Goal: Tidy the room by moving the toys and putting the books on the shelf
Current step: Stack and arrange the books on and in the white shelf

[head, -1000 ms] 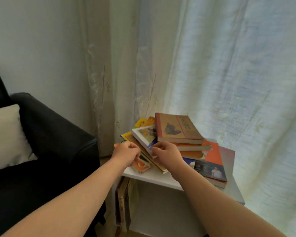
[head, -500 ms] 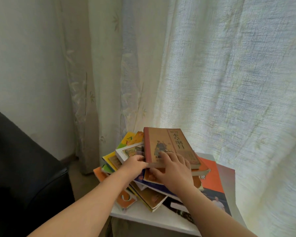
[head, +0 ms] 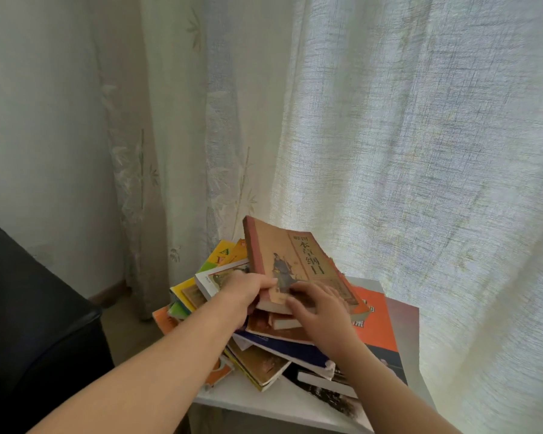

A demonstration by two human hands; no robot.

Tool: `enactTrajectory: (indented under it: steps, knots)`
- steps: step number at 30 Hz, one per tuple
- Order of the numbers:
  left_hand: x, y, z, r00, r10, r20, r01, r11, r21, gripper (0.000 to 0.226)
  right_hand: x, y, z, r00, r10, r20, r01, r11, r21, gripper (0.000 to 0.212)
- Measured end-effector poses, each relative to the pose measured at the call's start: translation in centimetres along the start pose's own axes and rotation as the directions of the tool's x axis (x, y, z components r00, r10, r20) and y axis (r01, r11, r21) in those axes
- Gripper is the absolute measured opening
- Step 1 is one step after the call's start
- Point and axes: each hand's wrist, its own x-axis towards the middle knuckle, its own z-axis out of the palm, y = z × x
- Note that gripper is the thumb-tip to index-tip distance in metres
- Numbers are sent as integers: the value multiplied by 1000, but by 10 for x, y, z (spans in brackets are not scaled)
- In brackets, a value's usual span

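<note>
Left hand [head: 248, 292]: clamped on the near-left corner of the brown book [head: 298, 258], thumb on the cover, fingers hidden beneath.

Right hand [head: 323, 311]: fingers spread and slightly bent on the cover, thumb against the near page edge; it holds the same book.

Brown book: topmost on the pile of books [head: 276, 349], far end tilted up away from both hands. Cover text, vertical: 本草纲目; smaller characters above it not legible. Drawing of a robed figure just beyond the left thumb.

Yellow book [head: 221, 255], beyond the left hand: large letter "A" readable.

Orange book [head: 373, 327], right of the right hand: white characters, partly hidden, not readable.

Pile sits on a white table [head: 248, 402] below both wrists, curtain [head: 389, 136] behind it.
</note>
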Motion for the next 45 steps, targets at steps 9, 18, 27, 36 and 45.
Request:
enactTrajectory:
  steps: [9, 18, 27, 36, 45]
  knots:
    - [-30, -2, -24, 989, -109, 101, 121, 985, -122, 26, -14, -5, 1, 974, 223, -46, -224, 975, -2, 42]
    - [-58, -22, -64, 957, -12, 289, 24, 999, -39, 29, -26, -6, 0, 860, 506, 69, -474, 741, 475, 35]
    - [-94, -47, -112, 938, 19, 346, -91, 977, 193, 36, -68, -26, 7, 979, 183, 94, -203, 785, 585, 13]
    - [-137, -64, -168, 972, -5, 237, -18, 996, 92, 73, -92, -43, 40, 949, -81, 304, -69, 889, 452, 35]
    - [-134, -109, -185, 970, -245, 2, 233, 926, 297, 45, -110, -18, 102, 872, -55, 486, -125, 936, 330, 37]
